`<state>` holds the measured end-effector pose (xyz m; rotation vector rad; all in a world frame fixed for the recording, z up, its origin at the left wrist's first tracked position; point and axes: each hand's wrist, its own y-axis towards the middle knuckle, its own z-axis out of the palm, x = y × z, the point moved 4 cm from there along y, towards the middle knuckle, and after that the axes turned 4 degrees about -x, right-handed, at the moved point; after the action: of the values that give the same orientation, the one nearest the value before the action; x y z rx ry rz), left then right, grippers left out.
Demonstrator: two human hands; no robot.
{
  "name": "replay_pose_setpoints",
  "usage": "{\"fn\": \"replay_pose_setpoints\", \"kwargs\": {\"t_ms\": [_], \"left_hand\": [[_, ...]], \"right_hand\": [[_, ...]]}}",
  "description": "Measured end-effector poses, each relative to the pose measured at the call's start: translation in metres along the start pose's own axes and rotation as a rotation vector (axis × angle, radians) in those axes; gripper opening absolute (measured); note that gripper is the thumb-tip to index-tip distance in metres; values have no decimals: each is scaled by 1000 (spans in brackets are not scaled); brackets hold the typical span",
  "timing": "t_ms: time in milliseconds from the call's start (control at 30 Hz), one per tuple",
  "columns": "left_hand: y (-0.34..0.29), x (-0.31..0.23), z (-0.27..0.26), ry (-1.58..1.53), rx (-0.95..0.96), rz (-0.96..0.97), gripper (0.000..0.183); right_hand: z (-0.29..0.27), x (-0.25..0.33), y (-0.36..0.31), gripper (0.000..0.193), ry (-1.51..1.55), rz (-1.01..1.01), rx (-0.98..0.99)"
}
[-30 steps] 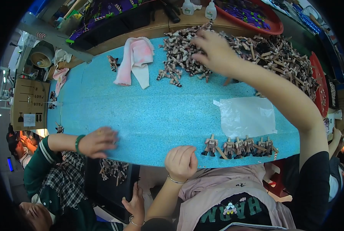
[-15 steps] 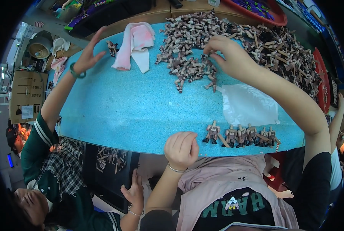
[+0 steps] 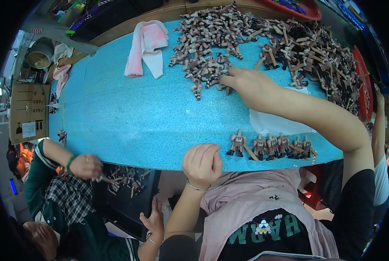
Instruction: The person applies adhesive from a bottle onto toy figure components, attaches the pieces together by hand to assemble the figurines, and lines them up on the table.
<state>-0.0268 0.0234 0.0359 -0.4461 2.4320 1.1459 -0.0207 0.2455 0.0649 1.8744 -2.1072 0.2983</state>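
Observation:
My right hand (image 3: 252, 89) reaches over the blue tabletop (image 3: 129, 113), its fingers closed at the near edge of a heap of small beige and brown toy-figure parts (image 3: 214, 32). What sits between those fingertips is hidden. By the table's front edge my left hand (image 3: 202, 164) is curled into a fist, and its inside cannot be seen. To the right of the fist stands a row of several headless toy figures (image 3: 259, 147), some with flat brown sticks beside them. Under my right forearm lies a clear plastic sheet (image 3: 264, 122).
A larger heap of dark toy figures (image 3: 329, 65) fills the far right, beside a red tray (image 3: 363, 82). A pink and white cloth (image 3: 146, 43) lies far left. At left, a co-worker's hand (image 3: 86, 166) is over a black tray (image 3: 120, 209) holding more figures.
My right hand has moved nearer and lower at the heap's edge. The co-worker's hand has swung from the table to the black tray; the figure near the cloth is gone. My left fist stays put.

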Motion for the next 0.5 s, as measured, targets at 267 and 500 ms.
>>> {"fn": "replay_pose_setpoints", "kwargs": {"t_ms": [267,500], "left_hand": [[1,5,7,-17,21,14,14],[16,-7,6,-297,341,-162,53]], "right_hand": [[-9,-5,-1,14,-47,-232,-302],[-42,-19,-91,18,919,213,-237]]}}
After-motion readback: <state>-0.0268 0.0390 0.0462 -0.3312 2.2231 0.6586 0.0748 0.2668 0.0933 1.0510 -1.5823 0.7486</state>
